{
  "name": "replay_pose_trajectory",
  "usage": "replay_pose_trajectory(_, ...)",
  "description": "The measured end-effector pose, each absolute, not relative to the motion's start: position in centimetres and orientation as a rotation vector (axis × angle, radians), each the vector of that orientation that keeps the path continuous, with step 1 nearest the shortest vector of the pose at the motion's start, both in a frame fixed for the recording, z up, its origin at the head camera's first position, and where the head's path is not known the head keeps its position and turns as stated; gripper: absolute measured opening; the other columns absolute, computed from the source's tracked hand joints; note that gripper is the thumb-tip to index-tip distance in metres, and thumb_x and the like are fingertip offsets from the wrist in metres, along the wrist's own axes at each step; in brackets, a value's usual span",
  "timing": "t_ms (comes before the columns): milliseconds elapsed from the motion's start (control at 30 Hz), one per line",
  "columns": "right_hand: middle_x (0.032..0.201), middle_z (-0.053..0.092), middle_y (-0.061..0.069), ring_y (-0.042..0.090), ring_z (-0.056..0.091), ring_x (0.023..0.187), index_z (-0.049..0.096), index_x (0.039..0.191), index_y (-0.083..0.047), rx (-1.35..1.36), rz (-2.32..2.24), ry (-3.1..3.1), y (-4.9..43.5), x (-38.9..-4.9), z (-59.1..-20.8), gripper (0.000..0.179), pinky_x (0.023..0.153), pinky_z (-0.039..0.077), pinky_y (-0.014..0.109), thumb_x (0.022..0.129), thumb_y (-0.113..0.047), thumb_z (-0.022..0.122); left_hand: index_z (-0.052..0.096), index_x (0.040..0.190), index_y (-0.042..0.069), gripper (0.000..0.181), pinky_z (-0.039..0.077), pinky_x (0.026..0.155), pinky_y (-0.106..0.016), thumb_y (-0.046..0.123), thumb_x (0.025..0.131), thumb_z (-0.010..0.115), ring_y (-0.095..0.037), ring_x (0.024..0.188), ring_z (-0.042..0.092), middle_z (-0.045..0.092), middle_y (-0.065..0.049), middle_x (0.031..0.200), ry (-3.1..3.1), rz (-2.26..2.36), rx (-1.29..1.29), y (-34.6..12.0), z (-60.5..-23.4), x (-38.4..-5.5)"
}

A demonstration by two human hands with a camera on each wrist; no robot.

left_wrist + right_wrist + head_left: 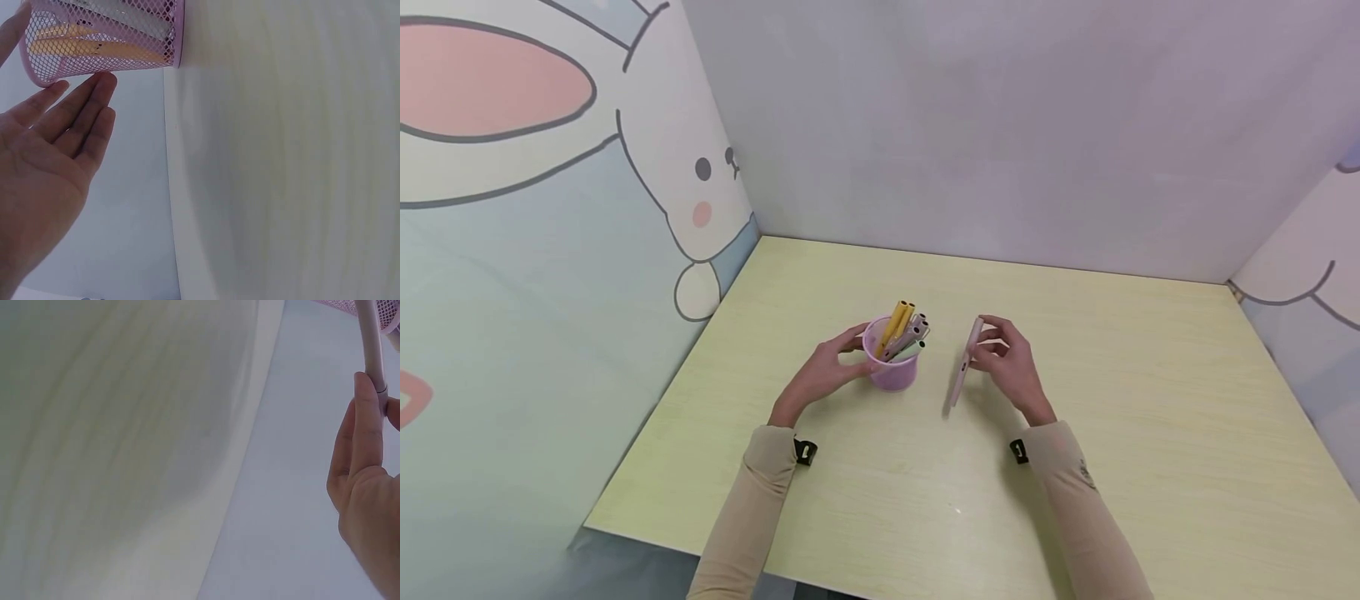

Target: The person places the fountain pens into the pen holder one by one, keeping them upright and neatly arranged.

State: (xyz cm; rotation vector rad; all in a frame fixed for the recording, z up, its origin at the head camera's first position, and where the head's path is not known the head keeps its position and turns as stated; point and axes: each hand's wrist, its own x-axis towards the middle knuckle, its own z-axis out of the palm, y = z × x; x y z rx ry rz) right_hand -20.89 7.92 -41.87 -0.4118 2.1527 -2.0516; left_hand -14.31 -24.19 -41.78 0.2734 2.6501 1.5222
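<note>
A pink mesh pen cup (892, 379) stands upright on the table, holding several pens: yellow ones (895, 321), greyish-lilac ones (904, 338) and a pale green one (909, 351). My left hand (826, 368) grips the cup from its left side, thumb at the front and fingers toward the back. In the left wrist view the fingertips rest against the mesh wall (94, 47). To the right of the cup, my right hand (1015, 367) pinches a pale pink pen (961, 377) between thumb and fingers. The pen slants, its lower end close over the tabletop.
The light wood table (1150, 400) reaches back to a plain pale wall (1000, 125). A wall with a cartoon rabbit print (655, 150) borders its left side, and another printed wall (1307, 333) its right.
</note>
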Motion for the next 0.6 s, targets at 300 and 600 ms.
replay_pose_trajectory(300,0.113,0.056,0.014,0.015,0.066,0.092,0.049,0.144,0.003,-0.568,-2.312,2.103,7.4,-20.7,-40.9,0.053,0.076,0.061,0.035,0.094,0.014,0.062,0.041,0.160,0.017,0.077,0.036,0.110,-0.065,0.042,0.095,0.075,-0.033,0.135,0.052,0.062,-0.010,0.143,2.648,1.531,0.285,-24.3,-42.0,-14.3)
replay_pose_trajectory(600,0.116,0.056,0.013,0.015,0.064,0.092,0.050,0.145,0.003,-0.664,-2.475,2.070,6.7,-20.1,-39.6,0.056,0.074,0.061,0.034,0.093,0.021,0.059,0.040,0.160,0.019,0.078,0.036,0.109,-0.065,0.042,0.095,0.075,-0.034,0.136,0.051,0.060,-0.009,0.145,2.644,1.525,0.259,-24.0,-41.9,-14.2)
